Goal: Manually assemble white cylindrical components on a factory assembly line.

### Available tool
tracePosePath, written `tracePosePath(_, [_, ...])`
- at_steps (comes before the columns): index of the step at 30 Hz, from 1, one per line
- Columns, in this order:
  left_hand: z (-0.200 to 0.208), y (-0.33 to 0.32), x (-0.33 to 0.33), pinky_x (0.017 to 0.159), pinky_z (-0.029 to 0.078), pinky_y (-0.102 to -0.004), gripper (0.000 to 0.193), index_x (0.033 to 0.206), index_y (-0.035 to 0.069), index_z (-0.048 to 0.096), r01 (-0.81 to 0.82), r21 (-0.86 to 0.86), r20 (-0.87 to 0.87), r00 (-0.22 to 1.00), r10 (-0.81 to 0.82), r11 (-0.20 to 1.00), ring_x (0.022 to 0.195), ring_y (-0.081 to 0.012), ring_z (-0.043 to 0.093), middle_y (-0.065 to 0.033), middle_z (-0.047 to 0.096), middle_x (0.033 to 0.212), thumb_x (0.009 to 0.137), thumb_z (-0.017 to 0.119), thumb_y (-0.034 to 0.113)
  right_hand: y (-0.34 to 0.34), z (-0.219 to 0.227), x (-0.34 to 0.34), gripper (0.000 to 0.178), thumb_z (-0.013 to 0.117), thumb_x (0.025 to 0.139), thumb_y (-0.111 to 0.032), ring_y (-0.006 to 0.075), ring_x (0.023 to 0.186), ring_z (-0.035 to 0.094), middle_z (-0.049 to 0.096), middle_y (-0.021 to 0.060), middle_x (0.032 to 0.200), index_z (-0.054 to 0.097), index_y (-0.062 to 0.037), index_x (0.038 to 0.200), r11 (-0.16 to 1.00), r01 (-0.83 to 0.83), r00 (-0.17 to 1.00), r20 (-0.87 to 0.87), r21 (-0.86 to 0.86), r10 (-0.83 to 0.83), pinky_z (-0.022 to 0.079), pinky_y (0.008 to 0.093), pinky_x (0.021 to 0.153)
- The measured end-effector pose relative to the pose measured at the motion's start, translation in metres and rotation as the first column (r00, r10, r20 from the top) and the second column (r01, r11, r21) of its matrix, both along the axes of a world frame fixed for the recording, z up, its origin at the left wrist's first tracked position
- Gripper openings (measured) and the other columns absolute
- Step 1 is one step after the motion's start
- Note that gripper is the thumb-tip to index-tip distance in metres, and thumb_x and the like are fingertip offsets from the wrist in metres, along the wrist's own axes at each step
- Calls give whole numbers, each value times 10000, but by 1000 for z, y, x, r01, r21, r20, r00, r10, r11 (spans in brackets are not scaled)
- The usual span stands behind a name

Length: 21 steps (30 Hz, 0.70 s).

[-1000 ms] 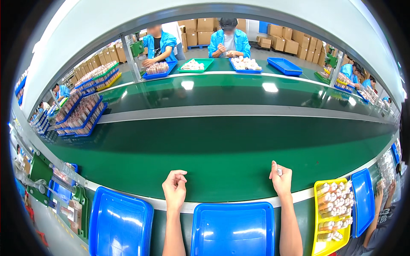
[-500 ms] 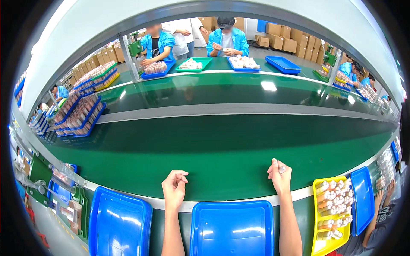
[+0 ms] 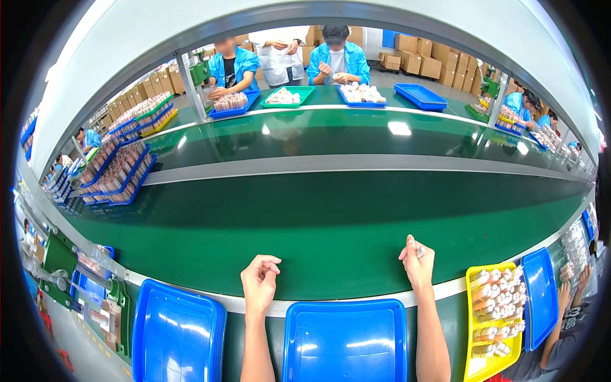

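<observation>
My left hand (image 3: 260,283) rests over the near edge of the green belt, to the left of the middle blue tray (image 3: 344,347). Its fingers curl loosely inward with the thumb against them, and nothing shows in them. Over the belt to the right, my right hand (image 3: 418,264) is closed with the thumb pointing up. A small whitish-grey piece (image 3: 421,252) shows between its fingers, too small to name. The middle blue tray lies between my forearms, with nothing in it.
Another blue tray (image 3: 175,337) is at my left. A yellow tray (image 3: 472,347) of small capped bottles (image 3: 496,305) stands at my right, beside a blue tray (image 3: 541,296). Stacked trays of bottles (image 3: 124,169) stand far left. Co-workers (image 3: 340,60) sit across the belt.
My hands have barely moved. Across the belt, the person in white has shifted and now stands upright with both hands together in front.
</observation>
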<state>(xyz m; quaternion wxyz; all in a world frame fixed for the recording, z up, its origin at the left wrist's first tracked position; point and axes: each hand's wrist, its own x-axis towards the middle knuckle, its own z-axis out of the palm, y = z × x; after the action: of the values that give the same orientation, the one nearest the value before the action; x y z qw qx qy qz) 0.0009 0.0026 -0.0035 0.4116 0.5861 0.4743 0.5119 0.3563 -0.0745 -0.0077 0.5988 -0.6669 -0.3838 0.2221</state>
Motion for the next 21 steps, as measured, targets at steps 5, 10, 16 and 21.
tracePosePath(5, [0,0,0,580,410,-218,302,967,13,711,5,8,-7,1000,-5,1000,649,-48,533,-21,652,779,825,488,-132,0,3,-3,552,545,1075,-305,36,446,334,414,-51,492,586,-32,597,1000,-11,1000,25,15,10,240,259,426])
tracePosePath(10, [2,-1,1,583,410,-218,302,965,11,711,6,-7,-2,1000,-6,1000,656,-50,535,-22,651,784,824,487,-134,-2,6,-4,524,570,1056,-268,46,491,336,414,-45,509,609,-16,598,1000,14,1000,16,-5,-14,262,282,467])
tracePosePath(16, [3,-1,1,583,409,-218,305,967,8,712,14,-13,-5,1000,-15,1000,660,-52,537,-27,650,786,822,485,-136,-1,3,-2,525,569,1055,-262,50,496,323,405,-45,512,607,-12,595,1000,19,1000,21,16,-19,255,290,471])
tracePosePath(21, [4,-2,1,587,416,-222,304,968,5,712,17,-1,-17,1000,-17,1000,660,-54,540,-31,651,787,822,486,-137,-2,4,-3,526,567,1058,-257,48,504,317,396,-50,515,604,-12,594,1000,17,1000,15,16,-17,253,289,477])
